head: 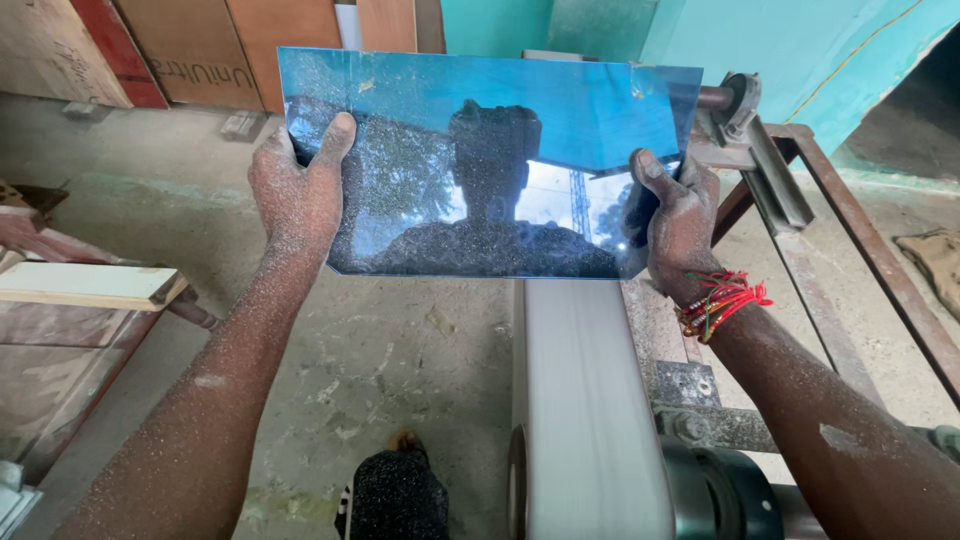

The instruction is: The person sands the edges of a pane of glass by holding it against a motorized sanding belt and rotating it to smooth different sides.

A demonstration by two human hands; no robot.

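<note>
A flat sheet of blue-tinted mirror glass (pixel 490 160) is held up in the air, roughly level, facing the camera. Its shape is a wide rectangle with the corners cut off at an angle. The surface is dusted with fine pale specks, and sky, trees and a dark silhouette are reflected in it. It is gripped at both side edges, over a grey belt and a concrete floor.

Brown lettered boards (pixel 215 40) leaning at the back wall
</note>
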